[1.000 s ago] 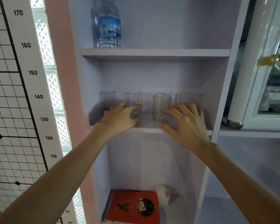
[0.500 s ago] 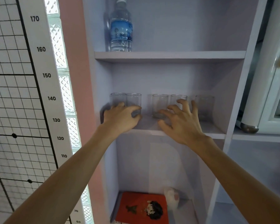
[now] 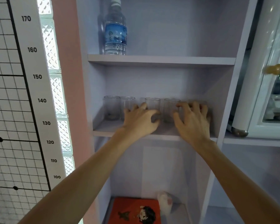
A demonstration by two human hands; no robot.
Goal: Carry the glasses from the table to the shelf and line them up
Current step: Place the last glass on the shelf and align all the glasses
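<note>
Several clear glasses stand in a row on the middle shelf (image 3: 103, 129) of a pale lilac cabinet. The two leftmost glasses (image 3: 111, 107) (image 3: 127, 105) stand free and close together. My left hand (image 3: 140, 122) curls around the lower part of the third glass (image 3: 152, 103), fingers on its left and thumb in front. A fourth glass (image 3: 170, 109) stands between my hands. My right hand (image 3: 191, 122) has its fingers spread in front of the rightmost glass (image 3: 199, 102), which is blurred and mostly hidden.
A water bottle (image 3: 115, 33) stands on the shelf above. Below, a red box (image 3: 132, 210) and a small white object (image 3: 166, 202) lie in the bottom compartment. A height chart (image 3: 37, 76) hangs on the left wall. A white glass-door cabinet (image 3: 265, 94) stands to the right.
My left hand has shifted right from the second glass to the third. My right hand has moved right from the fourth glass to the rightmost one. The view has drifted left.
</note>
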